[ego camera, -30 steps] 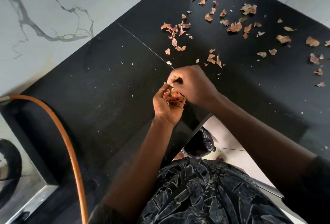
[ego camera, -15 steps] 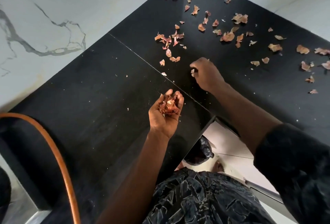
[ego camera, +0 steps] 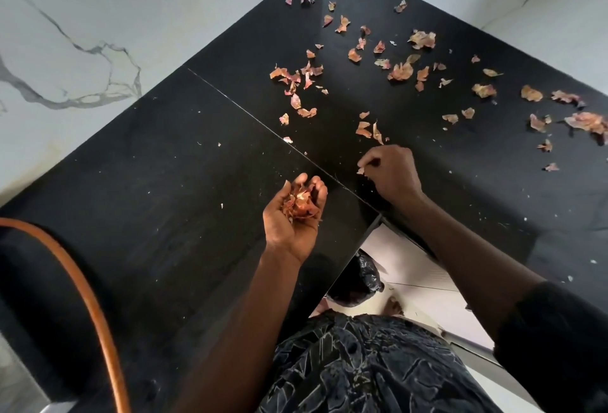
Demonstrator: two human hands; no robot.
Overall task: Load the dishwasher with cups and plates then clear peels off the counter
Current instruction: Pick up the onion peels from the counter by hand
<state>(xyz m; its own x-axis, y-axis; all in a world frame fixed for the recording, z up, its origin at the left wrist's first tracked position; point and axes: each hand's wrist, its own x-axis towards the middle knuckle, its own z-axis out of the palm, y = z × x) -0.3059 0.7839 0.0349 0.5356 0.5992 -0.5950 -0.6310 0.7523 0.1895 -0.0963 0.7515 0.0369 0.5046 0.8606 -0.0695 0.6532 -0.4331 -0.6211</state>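
Note:
Dry reddish-brown onion peels [ego camera: 399, 71] lie scattered over the far and right parts of the black counter [ego camera: 184, 162]. My left hand [ego camera: 292, 218] is cupped palm up above the counter and holds a pile of gathered peels [ego camera: 301, 203]. To its right, my right hand [ego camera: 393, 170] rests its fingertips on the counter and pinches a small pale peel bit [ego camera: 362, 171]. Two larger peels [ego camera: 370, 131] lie just beyond its knuckles.
A marble wall [ego camera: 72, 37] backs the counter on the left and far right. An orange hose [ego camera: 88, 307] curves along the near left. Below the counter's inner corner, a black bag [ego camera: 357, 281] sits on the pale floor. Tiny crumbs dot the counter.
My right hand left the left palm, reached out over the counter and now pinches a small peel bit. The left hand stays cupped with its pile.

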